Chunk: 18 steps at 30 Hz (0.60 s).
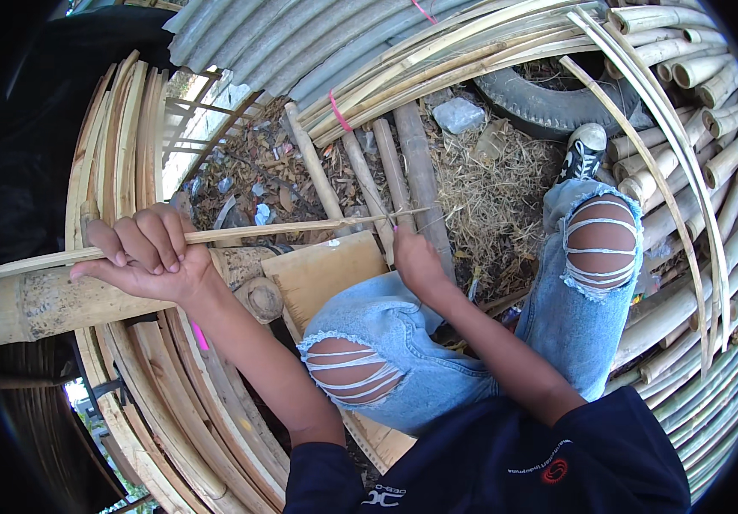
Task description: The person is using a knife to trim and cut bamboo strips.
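My left hand (151, 253) is closed around a long, pale bamboo strip (283, 230), its thumb stretched out to the left. The strip runs from the left edge to a thin tip in front of my right hand (420, 259). That hand makes a fist just below the tip. A small pink bit and a thin, dark sliver show above its fingers; what it grips is mostly hidden. Under the strip, at the left, lies a thick bamboo pole (52, 304). A flat tan board (335, 265) rests beside my bent left knee.
Split bamboo slats (189, 403) are stacked at the left. Whole bamboo poles (686, 188) pile up at the right, with long strips (669, 120) leaning there. Beyond my feet are a tyre (532, 107), corrugated sheets (275, 43), and ground littered with leaves and dry grass (489, 197).
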Tool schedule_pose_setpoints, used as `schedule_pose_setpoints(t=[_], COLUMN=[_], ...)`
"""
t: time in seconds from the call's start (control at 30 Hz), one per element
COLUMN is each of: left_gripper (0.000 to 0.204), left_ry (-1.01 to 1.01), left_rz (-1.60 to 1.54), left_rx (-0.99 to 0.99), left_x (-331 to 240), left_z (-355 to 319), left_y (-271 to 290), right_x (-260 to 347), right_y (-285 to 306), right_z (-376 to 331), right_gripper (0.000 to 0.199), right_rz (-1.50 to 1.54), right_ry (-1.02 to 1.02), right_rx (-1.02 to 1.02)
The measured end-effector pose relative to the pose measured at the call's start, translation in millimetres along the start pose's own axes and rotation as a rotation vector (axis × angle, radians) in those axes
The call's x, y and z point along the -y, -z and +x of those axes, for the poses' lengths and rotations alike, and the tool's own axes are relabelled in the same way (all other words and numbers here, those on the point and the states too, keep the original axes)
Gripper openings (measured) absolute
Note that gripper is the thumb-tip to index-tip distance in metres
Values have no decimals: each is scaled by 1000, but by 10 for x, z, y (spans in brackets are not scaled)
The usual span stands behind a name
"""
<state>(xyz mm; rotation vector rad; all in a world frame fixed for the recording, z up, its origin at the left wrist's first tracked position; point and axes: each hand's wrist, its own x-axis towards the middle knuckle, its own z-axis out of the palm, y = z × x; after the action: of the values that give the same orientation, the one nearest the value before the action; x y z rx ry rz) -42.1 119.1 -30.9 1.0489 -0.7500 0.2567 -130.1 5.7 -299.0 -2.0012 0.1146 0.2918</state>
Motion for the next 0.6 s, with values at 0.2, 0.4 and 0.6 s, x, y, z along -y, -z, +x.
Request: schedule_pose_setpoints(t=[0.2,0.4,0.6], left_gripper=[50,50,50], left_ry=[-32,-46,-52], left_rz=[137,166,273], left_rx=[-114,-126,-174], left_x=[20,64,-22], left_z=[-22,5,32], left_y=[-122,-165,-27], right_x=[-314,-700,-4], right_y=[-194,-276,-104], right_z=[231,227,183], right_gripper=[21,26,25], right_rz=[63,25,144], right_ry=[-4,-177,33], right_rx=[-116,-114,-92])
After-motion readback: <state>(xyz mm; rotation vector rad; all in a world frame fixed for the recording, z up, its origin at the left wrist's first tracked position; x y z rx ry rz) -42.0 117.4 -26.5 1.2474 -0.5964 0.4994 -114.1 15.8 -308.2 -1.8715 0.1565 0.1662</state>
